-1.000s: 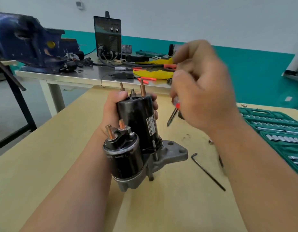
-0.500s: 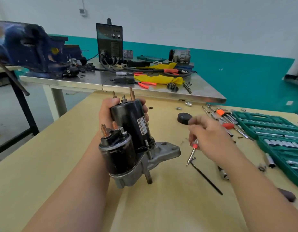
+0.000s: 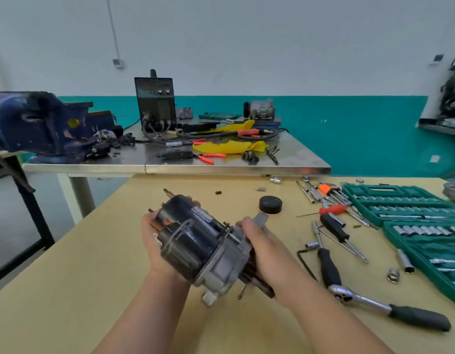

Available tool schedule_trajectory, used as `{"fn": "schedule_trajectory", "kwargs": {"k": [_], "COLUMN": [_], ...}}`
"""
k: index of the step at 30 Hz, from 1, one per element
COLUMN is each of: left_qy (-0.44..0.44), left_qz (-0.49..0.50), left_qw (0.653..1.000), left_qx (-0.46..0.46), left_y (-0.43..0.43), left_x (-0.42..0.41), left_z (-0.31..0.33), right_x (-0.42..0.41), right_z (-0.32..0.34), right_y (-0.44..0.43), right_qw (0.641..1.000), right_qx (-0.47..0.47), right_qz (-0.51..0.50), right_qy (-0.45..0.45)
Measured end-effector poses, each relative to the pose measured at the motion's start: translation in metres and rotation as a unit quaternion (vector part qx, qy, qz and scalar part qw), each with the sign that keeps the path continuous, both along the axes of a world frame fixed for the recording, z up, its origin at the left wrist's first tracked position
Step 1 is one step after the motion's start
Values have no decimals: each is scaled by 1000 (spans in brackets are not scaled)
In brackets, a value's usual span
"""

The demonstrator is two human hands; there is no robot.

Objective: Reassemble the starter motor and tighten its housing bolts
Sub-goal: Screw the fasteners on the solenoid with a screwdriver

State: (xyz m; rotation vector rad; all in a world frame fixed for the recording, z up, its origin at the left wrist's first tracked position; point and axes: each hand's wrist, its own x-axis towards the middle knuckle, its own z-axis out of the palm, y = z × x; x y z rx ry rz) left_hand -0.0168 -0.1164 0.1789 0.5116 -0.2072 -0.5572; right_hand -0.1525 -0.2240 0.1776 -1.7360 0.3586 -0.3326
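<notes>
Starter held tilted above the wooden bench, terminal end up and away, grey nose housing low and near; left hand cupping the black bodies from the left, fingers wrapped behind the terminal end; right hand grasping the nose housing from the right, fingers curled around the mounting flange. Right of the starter, flat on the bench: black cap; hex key; ratchet; red-handled screwdriver; further right, green socket set, open. Behind the starter, steel bench with blue vise and dark welder.
</notes>
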Motion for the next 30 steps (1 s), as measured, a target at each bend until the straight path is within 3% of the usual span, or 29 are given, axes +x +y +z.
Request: {"fn": "schedule_trajectory", "kwargs": {"k": [3,7,11,13,14,15,16,18,19,20,22,28,30], "left_qy": [-50,-13,-101,-174,-249,-358,-501,-703,-726,-714,-669,-633,-638], "left_qz": [-68,-127,-76,3,72,140,172,81,-6,-88,-183,-202,-200], "left_qw": [993,977,938,916,881,812,697,471,405,372,364,438,440], "left_qx": [79,168,322,360,395,439,484,528,556,587,621,606,599], "left_y": [2,7,15,19,24,31,40,44,42,37,29,38,38], "left_x": [2,3,-9,-10,-10,-14,-17,-23,-26,-31,-37,-35,-36], "left_z": [-6,-18,-13,-9,-9,-5,2,16,24,31,35,18,14], "right_x": [-4,-12,-20,-26,-29,-30,-31,-32,-31,-30,-29,-18,-17], "right_z": [2,3,1,4,6,7,8,9,9,9,10,14,13], "right_y": [-19,-23,-24,-27,-28,-29,-30,-28,-27,-25,-21,-15,-14], "right_qw": [998,982,965,954,947,939,932,922,919,915,907,892,900], "right_qx": [-26,-153,-237,-286,-314,-339,-358,-377,-382,-388,-403,-445,-429], "right_qz": [-33,-35,-58,-47,-34,-19,-2,34,47,56,66,74,69], "right_qy": [-40,-106,-94,-71,-60,-54,-55,-75,-87,-96,-102,-31,-18]}}
